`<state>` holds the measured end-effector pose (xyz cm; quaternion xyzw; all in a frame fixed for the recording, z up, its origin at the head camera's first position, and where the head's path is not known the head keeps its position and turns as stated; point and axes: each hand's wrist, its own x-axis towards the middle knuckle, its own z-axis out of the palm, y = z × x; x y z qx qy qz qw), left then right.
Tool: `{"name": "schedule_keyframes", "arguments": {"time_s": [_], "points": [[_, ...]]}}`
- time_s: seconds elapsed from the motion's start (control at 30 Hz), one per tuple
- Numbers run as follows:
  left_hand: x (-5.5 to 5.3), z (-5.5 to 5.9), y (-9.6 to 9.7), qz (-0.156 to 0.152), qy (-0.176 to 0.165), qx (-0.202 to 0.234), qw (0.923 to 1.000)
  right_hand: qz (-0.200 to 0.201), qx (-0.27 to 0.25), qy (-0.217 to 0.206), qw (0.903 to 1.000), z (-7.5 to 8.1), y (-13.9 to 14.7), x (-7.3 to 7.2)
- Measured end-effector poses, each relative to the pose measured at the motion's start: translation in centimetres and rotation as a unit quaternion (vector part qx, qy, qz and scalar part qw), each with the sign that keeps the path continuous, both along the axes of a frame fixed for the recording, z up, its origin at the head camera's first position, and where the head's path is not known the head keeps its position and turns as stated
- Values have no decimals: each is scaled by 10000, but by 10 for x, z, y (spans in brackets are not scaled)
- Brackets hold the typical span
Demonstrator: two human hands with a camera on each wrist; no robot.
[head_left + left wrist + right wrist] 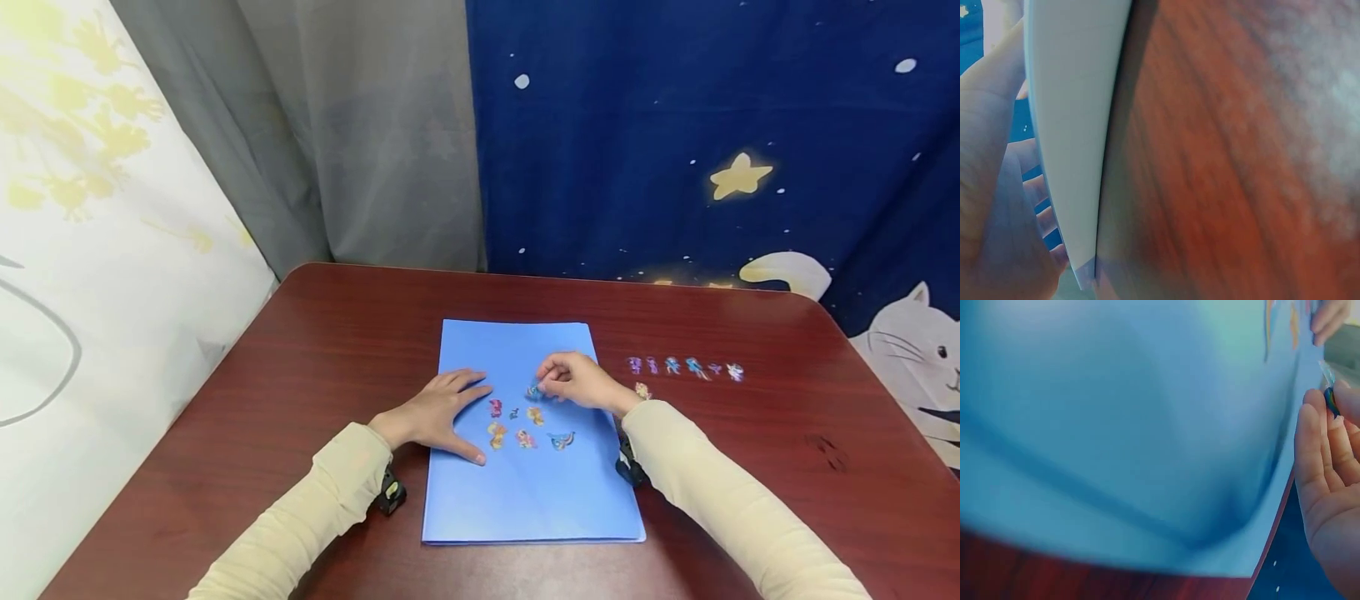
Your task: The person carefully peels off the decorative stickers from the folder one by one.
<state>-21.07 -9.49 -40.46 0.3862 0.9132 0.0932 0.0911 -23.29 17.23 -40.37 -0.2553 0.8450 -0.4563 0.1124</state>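
Note:
A blue folder lies on the table with several small cartoon pony stickers on its cover. My right hand pinches a small blue pony sticker between thumb and fingers, close over the folder's upper middle. In the right wrist view the pinched sticker shows between the thumb and fingertips. My left hand rests on the folder's left side, fingers spread. Between the hands are a pink pony sticker, orange pony stickers and, lower right, a blue winged pony sticker.
To the right of the folder, a row of several more stickers lies on the brown table, with a yellowish sticker by my right wrist. A grey curtain and a blue starry curtain hang behind the table.

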Motion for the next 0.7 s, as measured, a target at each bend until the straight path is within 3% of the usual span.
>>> {"name": "schedule_keyframes", "arguments": {"time_s": [0.3,0.47,0.7], "points": [[-1,-1,-4,17,-69,120,9999,-1170,-369,-156,9923,6,39,9],[-1,-1,-3,0,-77,139,9999,-1999,-439,-254,9785,6,73,18],[-1,0,0,-104,-11,238,9997,-2746,-335,-537,9595,5,119,33]]}}
